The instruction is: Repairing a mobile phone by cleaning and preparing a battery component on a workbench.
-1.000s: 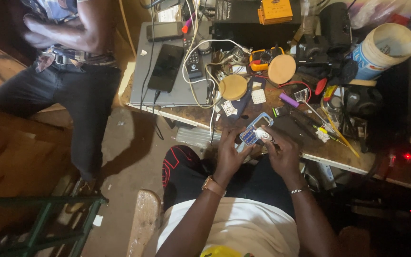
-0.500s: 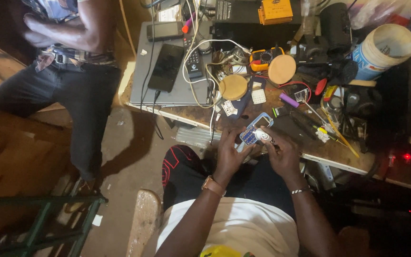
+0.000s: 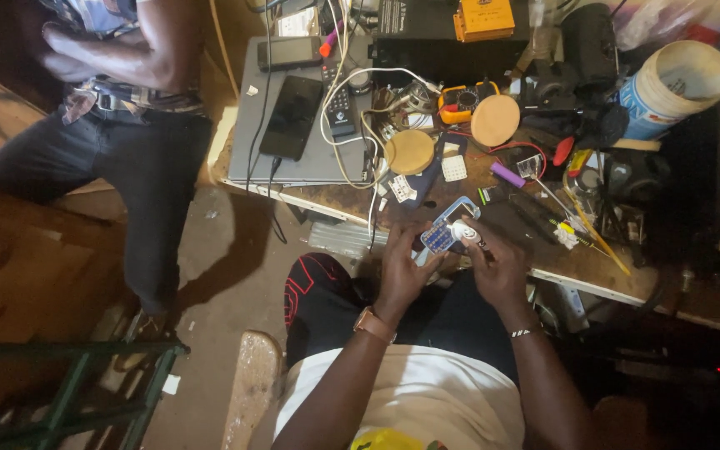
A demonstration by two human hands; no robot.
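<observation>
Change: Nothing is shifting much since the earlier frames; both hands are staying closed around the small phone at the table's near edge, and the standing person at upper left is keeping the same pose.
Left hand point(image 3: 400, 271): it is curling around the lower left side of the small phone point(image 3: 448, 235), thumb lying along its edge, fingers wrapped underneath; a tan watch strap is sitting on the wrist.
Right hand point(image 3: 497, 268): it is gripping the phone's right side, with the thumb pressing near a white patch on its upper face; a thin bracelet is circling the wrist.
Small phone: it is sitting just right of the frame's centre, tilted, pale keypad facing up, held between both hands just above the table point(image 3: 585, 268) edge.
Laptop point(image 3: 247, 137): it is lying closed at upper centre-left of the frame, with a black smartphone point(image 3: 292, 117) resting on its lid and white cables trailing across it.
Round discs: a tan disc point(image 3: 409, 152) is lying above the hands, and a paler disc point(image 3: 495, 120) is lying further to the upper right.
Bucket point(image 3: 668, 87): the white and blue tub is standing at upper right, well apart from the hands.
Other person point(image 3: 143, 125): this person is standing at upper left in dark trousers, arms folded.
Stool point(image 3: 68, 379): green metal bars are showing at lower left.
</observation>
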